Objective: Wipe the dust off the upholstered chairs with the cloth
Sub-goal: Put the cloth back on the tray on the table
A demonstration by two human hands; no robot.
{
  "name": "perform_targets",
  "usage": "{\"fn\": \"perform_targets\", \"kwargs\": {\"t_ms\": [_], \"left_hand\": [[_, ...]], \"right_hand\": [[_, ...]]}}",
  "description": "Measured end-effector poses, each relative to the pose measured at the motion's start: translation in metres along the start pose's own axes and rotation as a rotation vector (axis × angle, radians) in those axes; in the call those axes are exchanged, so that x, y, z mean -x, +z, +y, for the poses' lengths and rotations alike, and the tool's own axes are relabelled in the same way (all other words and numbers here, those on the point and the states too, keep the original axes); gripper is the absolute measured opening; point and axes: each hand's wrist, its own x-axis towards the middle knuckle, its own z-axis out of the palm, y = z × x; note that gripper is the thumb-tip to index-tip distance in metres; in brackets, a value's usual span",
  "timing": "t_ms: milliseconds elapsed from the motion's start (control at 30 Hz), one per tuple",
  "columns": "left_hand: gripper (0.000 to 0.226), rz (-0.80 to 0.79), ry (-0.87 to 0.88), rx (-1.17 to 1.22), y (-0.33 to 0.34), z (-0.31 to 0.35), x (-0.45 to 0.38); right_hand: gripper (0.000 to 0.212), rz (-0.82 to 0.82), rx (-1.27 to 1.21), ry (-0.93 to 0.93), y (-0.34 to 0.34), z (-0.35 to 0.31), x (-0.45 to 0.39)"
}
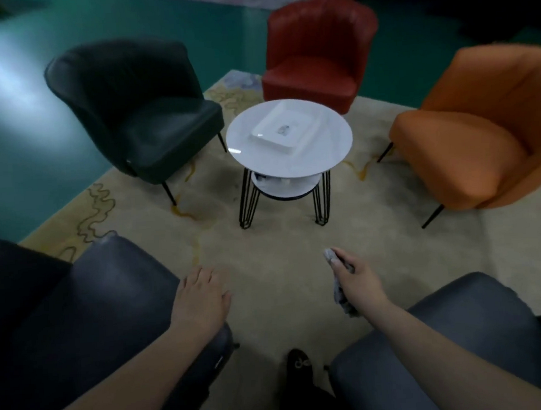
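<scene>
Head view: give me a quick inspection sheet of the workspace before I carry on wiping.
Surface: beige patterned rug over a green floor.
Job's things: crumpled cloth; dark green chair, red chair, orange chair, two grey chairs, near left and near right.
Clutter: round white table with a white tray; small items on its lower shelf, too blurred to name.
Hands: left hand open, resting on the near left grey chair; right hand grips the cloth above the rug.
Cables: nothing seen.
Surroundings: dark shoe at the bottom; dim background.
</scene>
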Motion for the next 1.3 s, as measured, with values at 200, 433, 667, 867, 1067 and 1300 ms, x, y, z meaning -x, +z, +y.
{"fn": "perform_targets", "kwargs": {"t_ms": [200, 433, 667, 867, 1067, 1300], "left_hand": [[0.049, -0.014, -0.026, -0.002, -0.014, 0.022, -0.109], [0.049, -0.016, -0.052, 0.105, -0.034, 0.051, -0.219], [0.055, -0.05, -0.03, 0.149, -0.045, 0.062, -0.313], [0.055, -0.046, -0.085, 0.205, -0.055, 0.056, -0.418], [0.055, -0.08, -0.112, 0.195, -0.065, 0.048, -0.511], [0.055, -0.085, -0.155, 0.17, -0.073, 0.068, -0.593]], "right_hand": [[0.037, 0.004, -0.024, -0.007, -0.026, -0.034, -0.101], [0.037, 0.021, -0.004, -0.039, -0.052, -0.075, -0.195], [0.031, 0.049, 0.0, -0.041, -0.058, -0.096, -0.277], [0.03, 0.096, 0.044, -0.044, -0.075, -0.131, -0.37], [0.016, 0.11, 0.005, -0.098, -0.084, -0.174, -0.454], [0.025, 0.078, 0.022, -0.128, -0.1, -0.192, -0.545]]}}
